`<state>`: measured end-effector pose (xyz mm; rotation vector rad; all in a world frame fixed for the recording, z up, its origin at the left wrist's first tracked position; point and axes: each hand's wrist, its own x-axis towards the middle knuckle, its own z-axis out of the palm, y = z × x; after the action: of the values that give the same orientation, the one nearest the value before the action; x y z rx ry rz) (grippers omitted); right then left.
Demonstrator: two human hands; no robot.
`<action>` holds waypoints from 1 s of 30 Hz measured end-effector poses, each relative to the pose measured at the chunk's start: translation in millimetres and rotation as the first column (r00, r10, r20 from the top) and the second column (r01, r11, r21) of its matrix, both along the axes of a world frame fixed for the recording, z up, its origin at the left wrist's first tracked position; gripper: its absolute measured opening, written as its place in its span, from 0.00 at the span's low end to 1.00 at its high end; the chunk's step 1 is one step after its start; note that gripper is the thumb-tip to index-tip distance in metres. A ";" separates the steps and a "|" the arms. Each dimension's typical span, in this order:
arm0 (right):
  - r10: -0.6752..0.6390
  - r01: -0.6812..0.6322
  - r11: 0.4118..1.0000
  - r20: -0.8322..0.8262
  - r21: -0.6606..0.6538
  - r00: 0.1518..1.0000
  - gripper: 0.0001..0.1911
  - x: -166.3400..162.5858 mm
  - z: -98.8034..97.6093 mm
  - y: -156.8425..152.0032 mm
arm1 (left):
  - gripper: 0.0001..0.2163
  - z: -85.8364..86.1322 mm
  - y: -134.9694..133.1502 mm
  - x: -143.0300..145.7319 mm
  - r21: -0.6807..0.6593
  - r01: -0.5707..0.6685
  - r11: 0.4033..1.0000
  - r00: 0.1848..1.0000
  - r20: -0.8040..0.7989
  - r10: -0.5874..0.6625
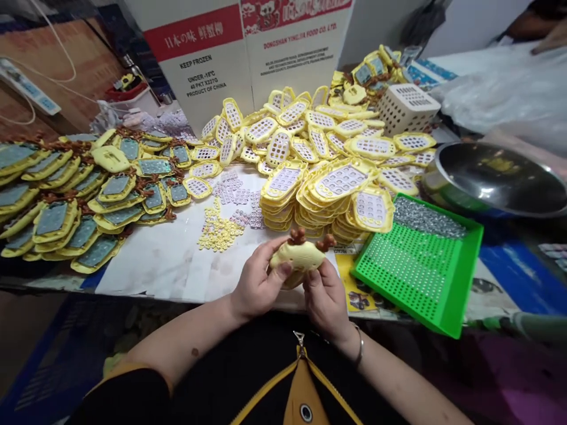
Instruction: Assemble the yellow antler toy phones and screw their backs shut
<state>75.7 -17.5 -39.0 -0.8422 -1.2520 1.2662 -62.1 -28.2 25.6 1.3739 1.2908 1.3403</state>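
Between my two hands, close to my body over the table's front edge, is a yellow plastic toy shell [303, 255] with two brown antlers sticking up from its top. My left hand [261, 280] grips its left end, thumb pressed on the face. At its lower right, my right hand [326, 295] pinches it with thumb and fingers. The underside of the shell is hidden. Just beyond stand stacked yellow shell halves [339, 180] with pale keypads set in them. Small yellow button pieces [217, 233] lie loose to the left, near lilac keypad pieces [234, 189].
Yellow shells with grey-green boards [95, 242] are piled on the left. A green perforated tray [420, 265] holding small silvery screws lies on the right, with a steel bowl [500, 177] behind it. Cardboard panels [212, 106] stand at the back. Another person's arm [535, 26] shows far right.
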 end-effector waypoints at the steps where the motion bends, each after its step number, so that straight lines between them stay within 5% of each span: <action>1: -0.007 0.004 0.997 -0.050 -0.072 0.999 0.16 -2.1 -4.6 -0.7 | 0.16 -1.5 1.6 -1.1 0.047 -0.001 0.999 0.995 -0.100 0.006; 6: -0.074 0.004 0.972 -0.290 -0.235 0.954 0.20 -17.3 -6.8 -9.3 | 0.14 -2.0 6.5 -1.6 0.272 0.022 0.962 0.896 -0.433 0.101; 11: -0.097 -0.057 0.934 -0.404 -0.352 0.910 0.23 -28.0 7.9 -9.2 | 0.18 -6.0 6.3 -5.6 0.080 0.014 0.997 0.949 -0.315 0.012; 15: -0.053 -0.094 0.930 -0.382 -0.355 0.923 0.23 -25.8 2.9 -3.9 | 0.17 -11.1 0.2 -14.2 0.131 0.046 0.990 0.903 -0.430 0.015; 18: 0.002 -0.078 0.959 -0.268 -0.272 0.964 0.21 -11.3 -2.8 3.2 | 0.16 -5.7 -5.0 -21.5 0.210 0.098 0.973 0.846 -0.532 0.029; 22: -0.198 0.192 0.969 0.020 0.152 0.980 0.28 21.9 4.5 14.8 | 0.14 2.3 -7.9 -29.8 0.148 0.184 0.972 0.724 -0.689 -0.032; 26: -0.042 -0.110 0.947 0.455 0.303 0.890 0.19 38.6 16.5 19.5 | 0.12 -4.7 -6.6 -29.7 -0.004 0.304 0.953 0.581 -0.792 -0.189; 30: -0.029 -0.150 0.941 0.513 0.304 0.858 0.07 33.6 15.2 17.4 | 0.13 -16.5 -8.9 -22.1 -0.011 0.343 0.939 0.509 -0.839 -0.195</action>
<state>109.2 0.0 -23.7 -0.9233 -1.8750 0.8538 -84.2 -37.1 9.2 2.3904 1.4532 0.5187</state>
